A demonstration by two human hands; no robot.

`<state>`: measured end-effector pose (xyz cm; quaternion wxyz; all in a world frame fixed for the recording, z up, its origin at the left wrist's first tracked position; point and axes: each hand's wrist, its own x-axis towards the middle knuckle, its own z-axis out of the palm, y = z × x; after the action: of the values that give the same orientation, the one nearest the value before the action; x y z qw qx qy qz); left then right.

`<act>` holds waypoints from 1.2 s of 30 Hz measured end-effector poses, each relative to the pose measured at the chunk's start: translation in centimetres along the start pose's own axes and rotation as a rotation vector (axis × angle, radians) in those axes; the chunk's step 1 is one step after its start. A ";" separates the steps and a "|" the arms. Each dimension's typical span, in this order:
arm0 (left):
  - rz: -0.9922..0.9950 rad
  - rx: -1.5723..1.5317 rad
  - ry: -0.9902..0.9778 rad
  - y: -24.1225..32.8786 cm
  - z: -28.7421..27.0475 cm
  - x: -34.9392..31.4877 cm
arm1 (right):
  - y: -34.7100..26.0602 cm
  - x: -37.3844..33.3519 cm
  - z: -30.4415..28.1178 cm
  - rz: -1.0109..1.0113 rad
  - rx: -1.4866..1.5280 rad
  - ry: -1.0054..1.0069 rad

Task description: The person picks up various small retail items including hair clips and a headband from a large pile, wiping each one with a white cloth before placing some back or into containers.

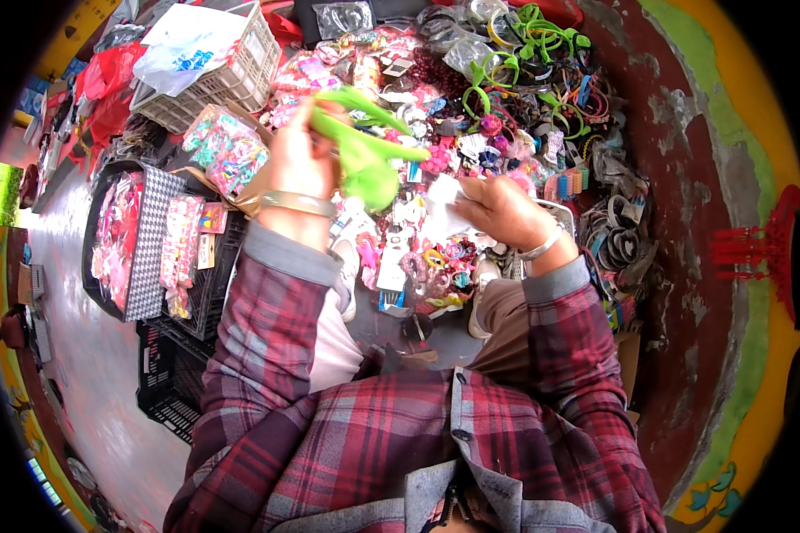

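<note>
Above the far-left part of a heap of hair accessories, in the head view, a bright green headband, blurred, looks from here light and springy, its broad flap probably soft; the narrow band seems the surest hold. The left hand, fingers curled closed, grips its left end, the rest jutting rightward. Nearer the heap's right edge, the right hand pinches a thin white piece.

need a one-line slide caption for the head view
Left hand holding a bright green item, right hand a white piece, above piled colourful accessories.
</note>
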<state>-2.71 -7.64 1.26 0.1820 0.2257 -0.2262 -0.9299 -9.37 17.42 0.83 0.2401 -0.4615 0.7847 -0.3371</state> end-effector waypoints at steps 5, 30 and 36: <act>0.067 -0.052 -0.004 2.5 -1.3 0.9 | 2.2 -1.1 -1.3 0.148 0.449 0.270; -0.247 0.068 -0.190 -5.8 1.6 -2.7 | -2.1 1.3 3.0 -0.274 -0.054 0.358; -0.165 -0.132 -0.164 -1.6 -0.5 0.5 | -1.9 1.2 2.3 -0.178 0.067 0.258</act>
<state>-3.22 -6.72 -0.10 0.1000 0.1542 -0.1592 -0.9700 -7.23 14.96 0.68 0.1217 -0.4740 0.7532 -0.4395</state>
